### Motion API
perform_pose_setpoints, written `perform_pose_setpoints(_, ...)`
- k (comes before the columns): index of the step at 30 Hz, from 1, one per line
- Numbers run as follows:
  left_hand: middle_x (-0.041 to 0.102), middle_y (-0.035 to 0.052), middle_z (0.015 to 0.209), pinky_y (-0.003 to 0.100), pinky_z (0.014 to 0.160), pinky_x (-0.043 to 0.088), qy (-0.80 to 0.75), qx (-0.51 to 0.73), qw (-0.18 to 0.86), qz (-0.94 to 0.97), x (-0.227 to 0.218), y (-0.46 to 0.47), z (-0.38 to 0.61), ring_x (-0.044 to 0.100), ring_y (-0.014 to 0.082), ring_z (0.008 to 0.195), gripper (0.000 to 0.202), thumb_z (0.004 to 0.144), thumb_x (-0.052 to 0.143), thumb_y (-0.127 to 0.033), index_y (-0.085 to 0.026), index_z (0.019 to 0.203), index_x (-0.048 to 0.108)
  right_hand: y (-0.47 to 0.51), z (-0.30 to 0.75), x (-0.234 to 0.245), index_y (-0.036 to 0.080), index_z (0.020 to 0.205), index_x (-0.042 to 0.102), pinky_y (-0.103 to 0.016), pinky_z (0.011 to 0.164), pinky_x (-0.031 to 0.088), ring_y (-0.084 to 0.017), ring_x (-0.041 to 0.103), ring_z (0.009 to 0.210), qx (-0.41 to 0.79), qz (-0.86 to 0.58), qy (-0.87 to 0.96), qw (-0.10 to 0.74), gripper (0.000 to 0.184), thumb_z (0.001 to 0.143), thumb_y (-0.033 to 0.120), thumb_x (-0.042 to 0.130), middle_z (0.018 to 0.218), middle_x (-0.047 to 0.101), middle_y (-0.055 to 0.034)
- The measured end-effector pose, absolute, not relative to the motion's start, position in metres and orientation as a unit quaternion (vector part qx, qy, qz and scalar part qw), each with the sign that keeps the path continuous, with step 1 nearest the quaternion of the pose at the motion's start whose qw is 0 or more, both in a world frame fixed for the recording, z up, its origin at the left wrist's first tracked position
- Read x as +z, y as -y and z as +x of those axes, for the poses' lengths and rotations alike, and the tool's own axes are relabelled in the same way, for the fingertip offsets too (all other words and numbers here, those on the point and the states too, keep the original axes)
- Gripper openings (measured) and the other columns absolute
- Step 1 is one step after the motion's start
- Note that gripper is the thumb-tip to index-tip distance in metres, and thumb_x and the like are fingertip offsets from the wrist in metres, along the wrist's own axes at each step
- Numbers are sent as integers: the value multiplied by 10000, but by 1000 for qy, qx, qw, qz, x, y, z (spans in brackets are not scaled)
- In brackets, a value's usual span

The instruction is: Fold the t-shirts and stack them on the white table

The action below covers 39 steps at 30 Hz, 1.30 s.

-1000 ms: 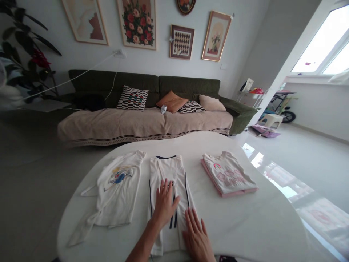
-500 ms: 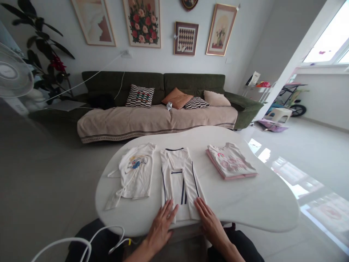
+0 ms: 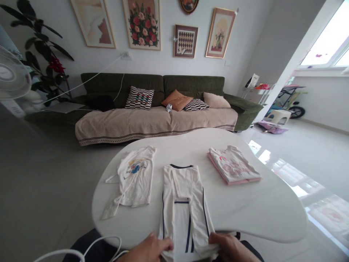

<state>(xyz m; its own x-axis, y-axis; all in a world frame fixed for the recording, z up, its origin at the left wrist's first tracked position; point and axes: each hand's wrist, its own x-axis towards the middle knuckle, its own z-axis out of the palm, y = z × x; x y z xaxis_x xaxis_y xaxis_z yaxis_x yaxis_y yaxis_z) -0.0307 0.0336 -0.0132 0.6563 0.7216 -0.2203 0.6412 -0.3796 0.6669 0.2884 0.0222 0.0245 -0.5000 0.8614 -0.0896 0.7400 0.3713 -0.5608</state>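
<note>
A white shirt with dark blue stripes (image 3: 182, 182) lies lengthwise on the white table, its sides turned in over the middle. Its lower end reaches the table's near edge. My left hand (image 3: 152, 247) is closed on the lower left corner of this shirt. At the lower right corner, my right hand (image 3: 227, 246) pinches the cloth, fingers curled over it. Left of it lies a white T-shirt with a colourful print (image 3: 137, 176), spread out with a tied strip at its lower left. On the right, a folded white shirt with pink print (image 3: 233, 163) rests on folded pink cloth (image 3: 218, 171).
The white table (image 3: 253, 214) has a rounded edge. Behind it stands a green sofa (image 3: 191, 82) with a beige cover and several cushions. A white cable (image 3: 100, 238) loops at the lower left near my leg. A fan (image 3: 12, 74) stands at the far left.
Both hands have gone from lying flat on the striped shirt to gripping its lower corners. The shirt has slid toward me, its lower end now at the table's near edge.
</note>
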Motion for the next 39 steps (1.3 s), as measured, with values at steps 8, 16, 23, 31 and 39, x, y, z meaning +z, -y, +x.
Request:
perform_pose_setpoints(8,633,-7,752,210,626,422,-593,240,471,608,37,-214,1,553,140,708,302,619,506,-136,-153,898,620,-217,275,36,135,899,580,-213,577,393,-128,503,638,379,-555,705,227,303,640,171,426,684,572,6)
perform_pose_setpoints(16,556,-39,662,166,586,377,-653,313,384,572,-30,-264,16,518,105,679,199,619,481,-54,-154,767,569,-267,263,-24,137,880,582,-225,587,378,-129,493,619,310,-599,697,243,291,646,174,414,645,546,8)
perform_pose_setpoints(23,563,-26,701,193,645,408,-661,314,347,586,-37,-283,8,534,116,707,175,675,493,-92,-158,818,570,-288,261,-31,144,928,586,-238,634,400,-144,530,675,243,-603,723,233,300,692,150,401,705,580,-15)
perform_pose_setpoints(31,433,120,1247,366,986,308,-647,333,67,683,-51,-254,35,348,205,1195,393,801,399,-160,-149,1193,429,-257,226,-54,162,1257,403,-417,1010,206,-227,182,1284,37,-618,756,214,434,833,190,317,1389,284,-100)
perform_pose_setpoints(39,295,80,1394,522,996,226,-622,162,89,761,-63,-245,44,216,267,1281,466,854,335,-343,-212,1302,333,-252,217,-64,184,1357,228,-462,1020,148,-220,118,1308,61,-635,767,70,507,882,361,239,1426,212,-58)
